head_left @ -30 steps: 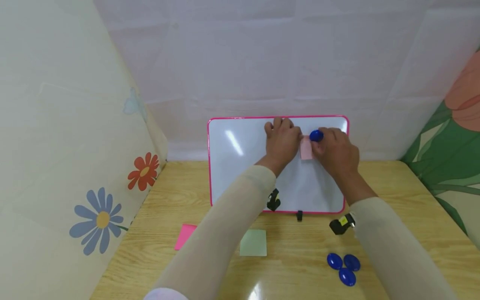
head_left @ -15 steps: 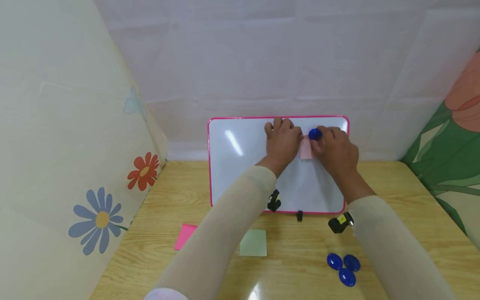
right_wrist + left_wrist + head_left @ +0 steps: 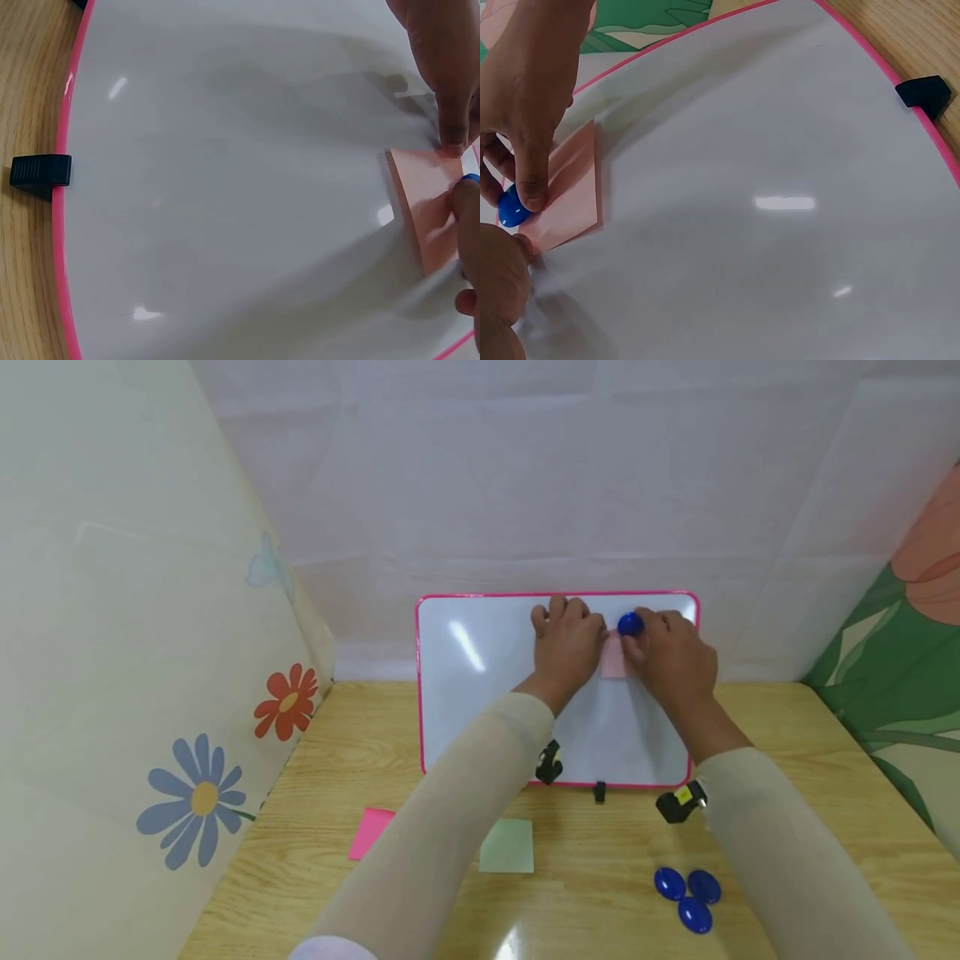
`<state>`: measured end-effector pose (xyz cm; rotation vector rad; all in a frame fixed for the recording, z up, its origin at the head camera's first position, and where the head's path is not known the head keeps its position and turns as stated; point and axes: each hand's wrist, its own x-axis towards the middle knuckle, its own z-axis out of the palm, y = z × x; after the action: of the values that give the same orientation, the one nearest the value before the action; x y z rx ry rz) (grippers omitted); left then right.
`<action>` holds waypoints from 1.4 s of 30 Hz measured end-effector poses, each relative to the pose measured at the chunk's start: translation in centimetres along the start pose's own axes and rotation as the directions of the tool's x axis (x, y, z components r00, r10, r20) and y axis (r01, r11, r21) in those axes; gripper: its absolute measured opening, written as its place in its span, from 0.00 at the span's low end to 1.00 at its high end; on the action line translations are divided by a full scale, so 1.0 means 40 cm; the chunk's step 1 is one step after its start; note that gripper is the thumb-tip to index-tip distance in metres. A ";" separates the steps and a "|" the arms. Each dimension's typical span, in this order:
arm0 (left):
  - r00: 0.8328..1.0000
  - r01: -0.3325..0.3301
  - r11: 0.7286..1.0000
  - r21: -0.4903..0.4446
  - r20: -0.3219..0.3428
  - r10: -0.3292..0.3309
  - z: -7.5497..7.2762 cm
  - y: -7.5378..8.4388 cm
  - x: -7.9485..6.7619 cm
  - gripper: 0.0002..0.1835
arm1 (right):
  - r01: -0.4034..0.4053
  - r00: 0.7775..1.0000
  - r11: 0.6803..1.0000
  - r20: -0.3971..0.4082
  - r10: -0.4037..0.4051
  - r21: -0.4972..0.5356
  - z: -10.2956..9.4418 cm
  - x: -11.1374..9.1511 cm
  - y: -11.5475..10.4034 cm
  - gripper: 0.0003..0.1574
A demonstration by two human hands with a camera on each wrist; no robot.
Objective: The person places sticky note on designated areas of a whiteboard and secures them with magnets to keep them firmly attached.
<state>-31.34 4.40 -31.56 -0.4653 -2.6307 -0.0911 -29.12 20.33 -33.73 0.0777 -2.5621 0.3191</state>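
A small whiteboard (image 3: 472,710) with a pink frame stands tilted at the back of the table. Near its upper right, a pale pink sticky note (image 3: 574,195) lies against the surface, its lower part lifting slightly in the left wrist view. My left hand (image 3: 567,643) holds the note's upper left corner, thumb tip on the paper. The right hand (image 3: 675,656) pinches a round blue magnet (image 3: 511,208) at the note's top edge. In the right wrist view the note (image 3: 424,195) shows beneath both hands, while the magnet is mostly hidden by right-hand fingers.
Three blue magnets (image 3: 694,913) lie together at the table's front right. A pale green sticky note (image 3: 507,846) and a bright pink one (image 3: 370,832), partly hidden by the left sleeve, lie in front of the board. A black clip (image 3: 599,791) sits on its lower edge.
My right hand has moved the magnet slightly up and left along the note's top edge. The left hand has stayed nearly still on its corner.
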 end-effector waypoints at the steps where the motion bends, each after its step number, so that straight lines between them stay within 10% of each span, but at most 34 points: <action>1: 1.000 0.000 1.000 0.001 -0.002 0.000 0.000 0.000 0.000 0.15 | -0.001 1.000 1.000 0.003 0.001 0.001 -0.001 0.001 0.000 0.33; 42: 0.999 0.025 1.000 0.016 0.020 -0.025 -0.002 -0.022 -0.025 0.18 | -0.049 0.984 0.999 0.170 0.050 -0.013 -0.016 0.018 -0.012 0.39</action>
<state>-30.77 3.25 -31.93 -0.4301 -2.6553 -0.0739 -29.36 20.03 -32.72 0.0392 -2.7381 0.3331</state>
